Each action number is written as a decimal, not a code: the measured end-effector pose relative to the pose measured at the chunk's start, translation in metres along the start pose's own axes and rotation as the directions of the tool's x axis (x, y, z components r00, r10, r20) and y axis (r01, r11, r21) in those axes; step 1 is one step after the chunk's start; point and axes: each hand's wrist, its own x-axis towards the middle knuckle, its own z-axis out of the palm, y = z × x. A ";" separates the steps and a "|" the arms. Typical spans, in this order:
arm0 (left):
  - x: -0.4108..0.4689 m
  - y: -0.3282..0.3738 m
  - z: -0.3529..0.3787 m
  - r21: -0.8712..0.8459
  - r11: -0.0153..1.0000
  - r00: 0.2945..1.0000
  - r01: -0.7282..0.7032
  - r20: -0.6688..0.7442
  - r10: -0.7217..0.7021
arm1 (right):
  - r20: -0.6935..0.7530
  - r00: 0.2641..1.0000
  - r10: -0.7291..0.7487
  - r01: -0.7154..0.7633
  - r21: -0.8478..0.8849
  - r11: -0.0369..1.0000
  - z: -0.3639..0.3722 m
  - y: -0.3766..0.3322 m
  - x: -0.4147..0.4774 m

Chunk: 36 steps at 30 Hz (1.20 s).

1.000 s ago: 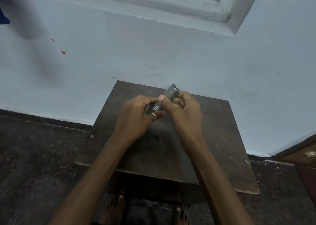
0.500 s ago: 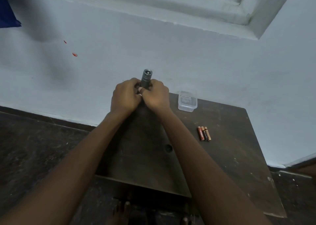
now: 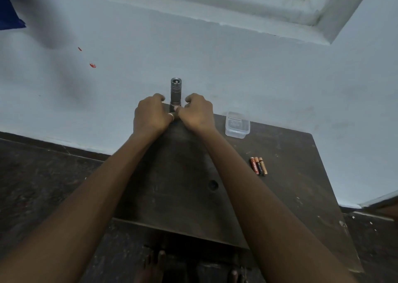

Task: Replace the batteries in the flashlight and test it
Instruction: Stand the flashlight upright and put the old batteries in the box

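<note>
Toppling is worrying me: my left hand and right hand are pinching the flashlight low down, apparently upright at the far edge of the table, risking a fall.

The flashlight is grey, ribbed metal with a dull sheen. The table is dark, scuffed, matt wood. The container is clear, smooth plastic. The batteries have glossy wrappers.
</note>
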 end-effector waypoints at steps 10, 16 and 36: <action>-0.102 0.069 0.031 0.001 0.987 0.986 -0.163 0.047 0.163 | -0.151 0.987 0.052 -0.081 -0.196 0.977 -0.116 0.075 -0.068; -0.126 0.129 0.066 -0.056 0.984 0.938 -0.171 0.297 0.180 | -0.003 0.962 0.272 -0.247 -0.424 0.871 -0.160 0.110 -0.097; -0.130 0.137 0.057 0.409 0.834 0.917 -0.371 0.302 0.259 | 0.034 0.970 0.240 -0.186 -0.532 0.826 -0.135 0.094 -0.108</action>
